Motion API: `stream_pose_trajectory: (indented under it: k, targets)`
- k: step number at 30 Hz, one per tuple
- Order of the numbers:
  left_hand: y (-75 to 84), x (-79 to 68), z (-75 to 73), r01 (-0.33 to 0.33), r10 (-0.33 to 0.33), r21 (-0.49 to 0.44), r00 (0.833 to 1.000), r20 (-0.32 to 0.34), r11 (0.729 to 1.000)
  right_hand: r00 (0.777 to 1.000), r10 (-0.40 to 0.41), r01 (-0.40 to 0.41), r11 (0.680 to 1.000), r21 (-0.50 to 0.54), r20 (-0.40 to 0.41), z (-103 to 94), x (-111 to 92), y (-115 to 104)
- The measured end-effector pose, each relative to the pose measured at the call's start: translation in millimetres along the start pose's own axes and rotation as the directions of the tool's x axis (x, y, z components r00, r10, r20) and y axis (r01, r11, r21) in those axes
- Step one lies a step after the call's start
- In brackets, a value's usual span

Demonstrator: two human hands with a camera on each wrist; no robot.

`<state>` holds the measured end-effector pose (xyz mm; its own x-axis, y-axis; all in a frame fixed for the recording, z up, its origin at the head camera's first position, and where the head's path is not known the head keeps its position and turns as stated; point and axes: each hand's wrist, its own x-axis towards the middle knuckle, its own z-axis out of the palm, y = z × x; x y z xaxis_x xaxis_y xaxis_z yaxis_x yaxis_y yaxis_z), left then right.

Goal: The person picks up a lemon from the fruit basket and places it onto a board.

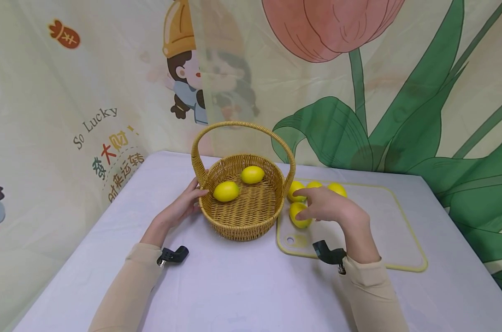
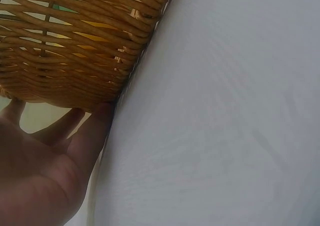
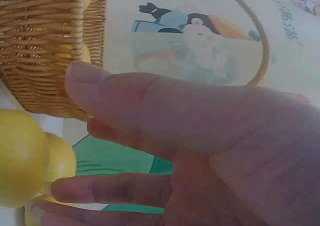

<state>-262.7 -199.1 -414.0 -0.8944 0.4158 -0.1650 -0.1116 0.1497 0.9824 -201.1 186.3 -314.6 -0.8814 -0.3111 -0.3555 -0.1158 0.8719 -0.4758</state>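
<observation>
A wicker basket (image 1: 242, 233) with a tall arched handle stands in the middle of the table. Inside it lie two lemons, one lemon (image 1: 226, 191) on the left and another lemon (image 1: 252, 174) farther back. My left hand (image 1: 182, 203) holds the basket's left side, thumb over the rim; in the left wrist view its fingertips press the woven wall (image 2: 75, 51). Just right of the basket, my right hand (image 1: 331, 205) hovers over several lemons on a cutting board (image 1: 383, 230). Its fingers are spread and loosely bent, with fingertips close to the front lemon (image 1: 299, 221). Nothing is in its grasp.
The yellow-edged board lies flat beside the basket, its hanging hole (image 1: 290, 240) at the front left corner. A white cloth (image 1: 234, 286) covers the table. Behind hangs a printed curtain (image 1: 242, 69) with a tulip and cartoon figures.
</observation>
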Motion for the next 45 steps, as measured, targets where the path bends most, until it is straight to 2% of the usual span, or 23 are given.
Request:
stream_pose_trajectory:
  k: [8,19,26,36,41,45]
  targets:
    - [-0.7,0.6,-0.2,0.009,-0.009,0.001,1.0,-0.007,1.0,0.991,-0.129,0.127,0.99,-0.065,-0.026,-2.1,-6.6,-10.1]
    - [0.4,0.3,0.9,0.012,-0.012,0.005,1.0,-0.012,1.0,0.961,-0.268,0.269,0.963,0.004,-0.069,4.9,-6.2,-24.8]
    - [0.7,0.4,1.0,0.007,-0.007,0.0,1.0,-0.01,1.0,0.935,-0.343,0.345,0.938,0.013,-0.093,16.7,6.3,-35.5]
    - [3.0,0.3,1.2,0.008,-0.008,0.0,1.0,-0.004,1.0,0.911,-0.381,0.376,0.924,-0.063,-0.156,26.1,16.5,-47.0]
    - [3.7,0.4,1.7,0.01,-0.01,0.002,1.0,-0.004,1.0,0.892,-0.424,0.418,0.906,-0.069,-0.156,33.8,24.7,-49.9]
    - [3.0,0.6,2.4,0.018,-0.018,0.003,1.0,-0.013,1.0,0.894,-0.425,0.419,0.905,-0.068,-0.142,41.3,31.0,-51.0]
